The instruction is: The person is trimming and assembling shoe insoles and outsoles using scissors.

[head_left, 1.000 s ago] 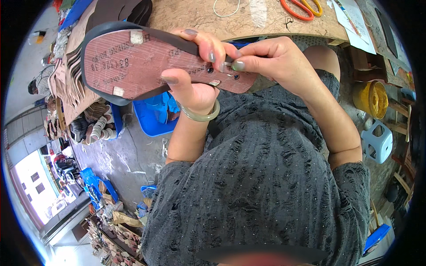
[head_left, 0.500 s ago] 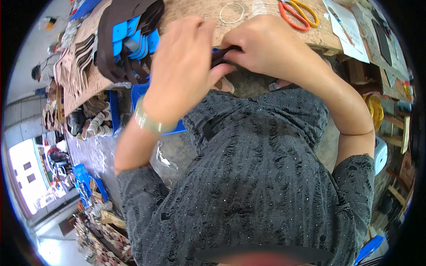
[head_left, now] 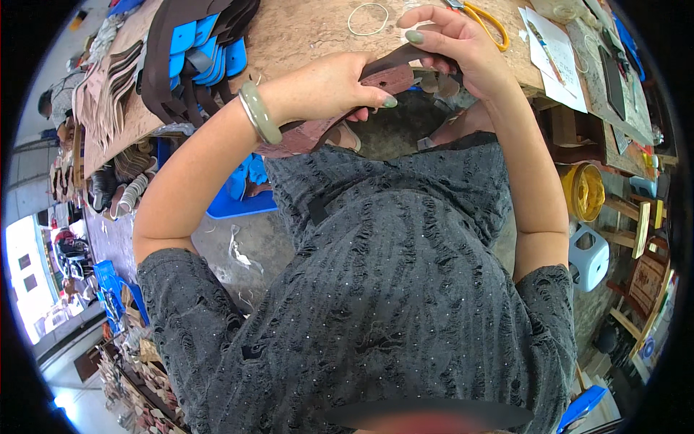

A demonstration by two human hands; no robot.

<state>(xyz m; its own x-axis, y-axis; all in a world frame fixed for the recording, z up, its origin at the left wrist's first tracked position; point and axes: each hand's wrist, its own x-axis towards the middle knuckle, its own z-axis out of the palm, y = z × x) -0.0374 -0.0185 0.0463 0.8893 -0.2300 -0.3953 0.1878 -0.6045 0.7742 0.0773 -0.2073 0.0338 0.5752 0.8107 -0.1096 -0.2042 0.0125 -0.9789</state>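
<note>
The reddish-brown shoe sole (head_left: 318,134) is held in the air between the person's chest and the near edge of the tabletop (head_left: 303,36), not resting on it. Its long axis runs slanted, from the lower left under the left wrist up to the right, where its end meets the right hand. The left hand (head_left: 329,87) lies over the middle of the sole from above, with fingers closed around it, so it carries most of the piece. The right hand (head_left: 455,50) is at the upper right end, fingers pressed together on a dark brown strap (head_left: 394,61) that goes along the top edge of the sole. So both hands touch the piece, the left one at the centre and the right one at the far tip. A pale green bangle (head_left: 259,112) sits on the left wrist. On the tabletop behind, well apart from the hands, lie orange-handled scissors (head_left: 484,18), a thin wire ring (head_left: 367,18) and a stack of blue and brown soles (head_left: 199,54).
</note>
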